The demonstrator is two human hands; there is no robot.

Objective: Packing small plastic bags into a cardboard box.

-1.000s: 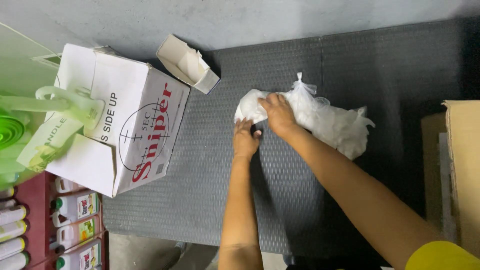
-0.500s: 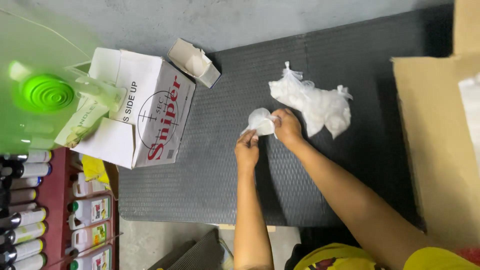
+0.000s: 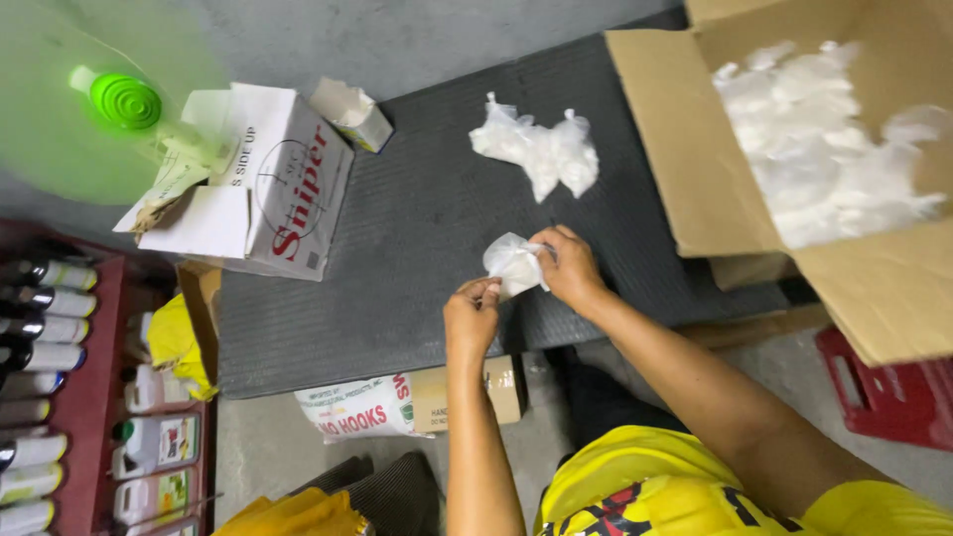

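A small clear plastic bag (image 3: 512, 264) with something white in it is held between both hands above a dark ribbed mat (image 3: 417, 218). My right hand (image 3: 568, 268) grips its right side. My left hand (image 3: 473, 316) pinches its lower left corner. Farther back on the mat lies a pile of similar white plastic bags (image 3: 541, 151), apart from the hands.
A large open cardboard box (image 3: 794, 159) with several white bags stands at the right. A white printed carton (image 3: 253, 189) and a small open box (image 3: 350, 114) sit at the left. A green fan (image 3: 109, 109), a red shelf of bottles (image 3: 60, 397) and a red crate (image 3: 893, 397) surround the mat.
Both hands have drawn back toward me with one small bag, away from the pile. The camera has shifted, bringing the large cardboard box into view.
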